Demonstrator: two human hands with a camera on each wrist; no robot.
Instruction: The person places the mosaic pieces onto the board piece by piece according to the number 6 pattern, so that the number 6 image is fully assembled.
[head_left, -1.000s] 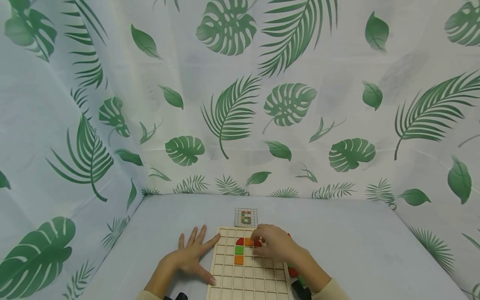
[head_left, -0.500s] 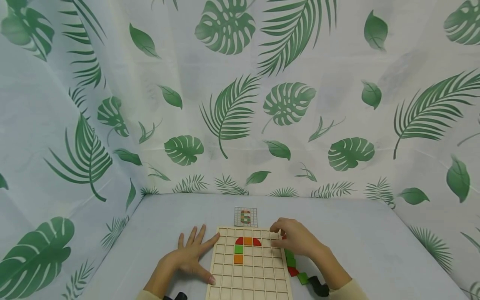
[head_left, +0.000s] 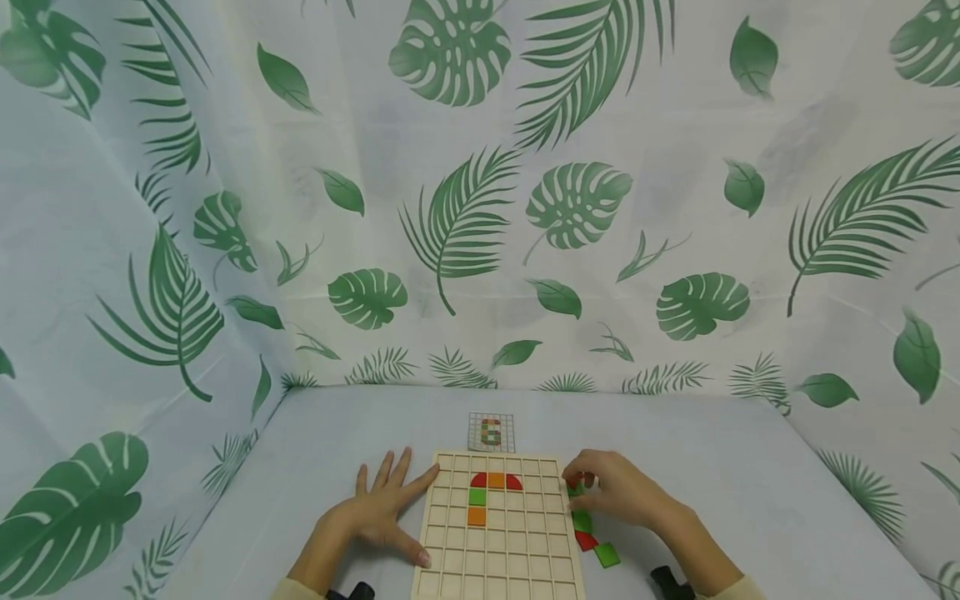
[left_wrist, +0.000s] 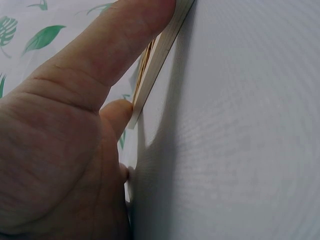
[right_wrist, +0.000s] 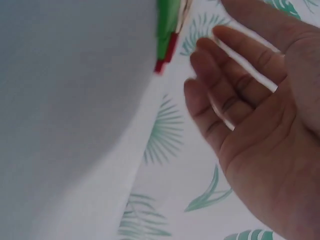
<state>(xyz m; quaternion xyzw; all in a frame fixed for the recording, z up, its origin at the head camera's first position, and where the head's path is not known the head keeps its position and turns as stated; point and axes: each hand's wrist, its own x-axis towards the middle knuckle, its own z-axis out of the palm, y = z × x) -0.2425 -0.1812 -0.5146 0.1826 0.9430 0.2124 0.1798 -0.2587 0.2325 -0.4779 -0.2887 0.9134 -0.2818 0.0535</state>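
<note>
Grid board [head_left: 497, 565]: on the table [head_left: 337, 425], near edge cut off in my head view | left hand [head_left: 381, 512]: fingers spread, thumb and index touching the board's left edge | right hand [head_left: 621, 490]: fingers relaxed and parted at loose tiles [head_left: 582, 522], partly hiding them | card [head_left: 491, 432]: beyond the board, pattern too small for me to make out cleanly

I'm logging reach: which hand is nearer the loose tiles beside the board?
The right hand, at the loose tiles; the left hand touches the board's opposite edge.
</note>
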